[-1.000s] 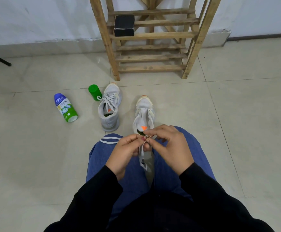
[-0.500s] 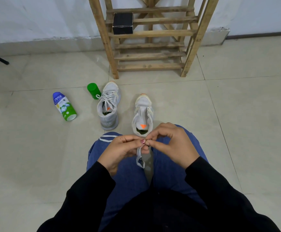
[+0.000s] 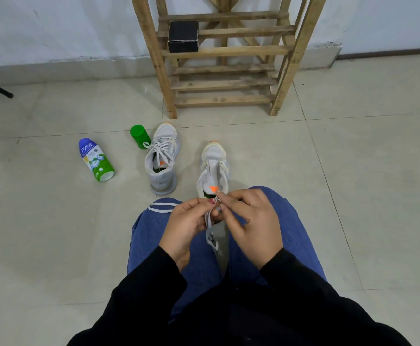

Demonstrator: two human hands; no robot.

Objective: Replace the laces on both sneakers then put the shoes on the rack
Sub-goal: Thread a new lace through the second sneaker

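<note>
Grey-white lace [image 3: 209, 222] sits at the centre: we see its top end pinched between both hands above the gap between the knees, with the loose tail hanging toward the floor. We judge it is held this way to ready an end for threading. The left hand [image 3: 186, 227] curls its fingers [image 3: 205, 203] inward, thumb and forefinger nipping the lace. The right hand [image 3: 252, 221] pinches the same spot from the other side, its remaining fingers loosely bent.

Just beyond the hands stands the right sneaker [image 3: 214, 166], heel toward us and within easy reach, with no lace crossing its tongue. A second lace [image 3: 161, 208] lies over the left knee. The laced sneaker [image 3: 162, 158] stands further left, beside a green cap [image 3: 139, 135] and a toppled nycil bottle [image 3: 96, 159]. The wooden rack [image 3: 154, 58] waits at the wall, well apart, bearing a black box [image 3: 183, 36].
</note>
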